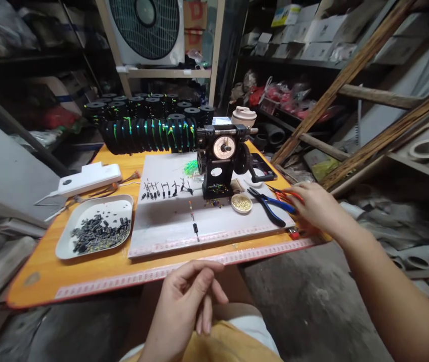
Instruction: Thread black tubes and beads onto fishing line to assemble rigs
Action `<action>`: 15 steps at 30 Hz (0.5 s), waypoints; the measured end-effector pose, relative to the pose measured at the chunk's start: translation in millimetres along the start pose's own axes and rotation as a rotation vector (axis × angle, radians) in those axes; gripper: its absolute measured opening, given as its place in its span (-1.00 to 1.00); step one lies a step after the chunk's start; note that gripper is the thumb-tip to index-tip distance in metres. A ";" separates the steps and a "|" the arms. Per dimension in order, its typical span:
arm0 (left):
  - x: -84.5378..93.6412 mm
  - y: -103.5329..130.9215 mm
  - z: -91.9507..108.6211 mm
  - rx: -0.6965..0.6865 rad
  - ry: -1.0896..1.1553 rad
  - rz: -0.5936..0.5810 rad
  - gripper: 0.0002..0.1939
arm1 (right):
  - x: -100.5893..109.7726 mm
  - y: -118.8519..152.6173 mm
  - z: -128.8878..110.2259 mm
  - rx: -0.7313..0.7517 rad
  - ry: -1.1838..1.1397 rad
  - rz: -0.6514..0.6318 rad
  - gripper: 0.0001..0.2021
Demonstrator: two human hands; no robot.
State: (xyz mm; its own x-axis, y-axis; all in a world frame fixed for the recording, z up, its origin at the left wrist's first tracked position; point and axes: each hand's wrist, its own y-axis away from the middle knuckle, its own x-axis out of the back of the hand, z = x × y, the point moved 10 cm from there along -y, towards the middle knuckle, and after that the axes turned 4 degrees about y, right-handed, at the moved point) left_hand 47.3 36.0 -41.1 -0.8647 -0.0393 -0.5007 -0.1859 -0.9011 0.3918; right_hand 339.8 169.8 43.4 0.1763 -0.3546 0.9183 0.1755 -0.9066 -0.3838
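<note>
Over my lap, below the table's front edge, my left hand [195, 296] hangs with fingers loosely apart and nothing in it. At the board's right side my right hand [312, 203] is at the orange-red handles of small pliers [291, 194]; its fingertips are partly hidden. Beside it lie larger pliers with blue and black handles [270, 208]. A small part with a black cylinder [195, 229] and an orange-tipped wire lies on the white board [161, 221]. Several similar black pieces [156, 193] stand farther back. A round dish [242, 203] holds tiny gold-coloured pieces.
A black winding machine [218, 166] with a wound spool roll [146, 136] stands at the board's back. To the left are a white tray [61, 236] of black pieces and a white power strip [89, 179]. A wooden ladder [340, 90] leans at the right.
</note>
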 end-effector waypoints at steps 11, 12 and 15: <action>3.7 0.6 19.8 -0.162 -0.164 -0.006 -0.52 | -10.9 -7.7 -233.2 0.166 -1.062 -0.443 -0.66; 5.7 -1.3 28.0 -0.207 -0.171 0.001 -0.42 | -11.8 -11.5 -238.8 0.166 -1.113 -0.467 -0.69; 6.1 -8.5 55.3 -0.330 -0.208 -0.019 -0.42 | -9.3 -17.0 -241.0 0.138 -1.223 -0.479 -0.77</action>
State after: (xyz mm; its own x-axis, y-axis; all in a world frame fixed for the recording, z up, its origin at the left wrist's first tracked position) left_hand 17.8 67.3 -4.8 -0.9450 0.0365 -0.3251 -0.0720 -0.9926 0.0978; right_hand 101.8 133.3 64.9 0.8118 0.4929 0.3131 0.5489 -0.8271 -0.1211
